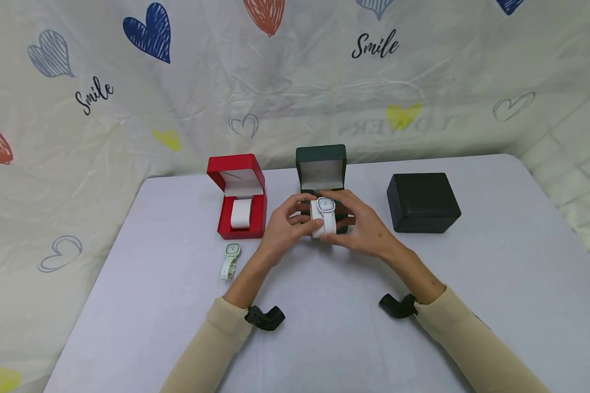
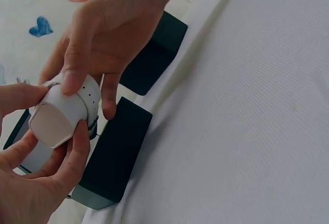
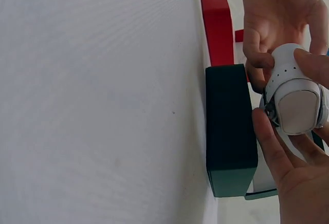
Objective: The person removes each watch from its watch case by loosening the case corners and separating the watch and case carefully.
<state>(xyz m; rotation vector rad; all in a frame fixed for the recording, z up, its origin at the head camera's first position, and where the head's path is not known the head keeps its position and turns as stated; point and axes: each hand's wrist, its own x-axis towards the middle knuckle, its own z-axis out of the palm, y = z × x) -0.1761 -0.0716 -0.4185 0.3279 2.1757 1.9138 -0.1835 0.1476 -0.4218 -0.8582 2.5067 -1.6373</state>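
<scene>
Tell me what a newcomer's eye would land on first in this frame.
Most striking is the white watch on its cushion, held by the left hand and the right hand together just above the open green box at the table's middle. To the left stands an open red box with a white cushion inside, and a second pale watch lies flat in front of it. A closed black box sits to the right.
</scene>
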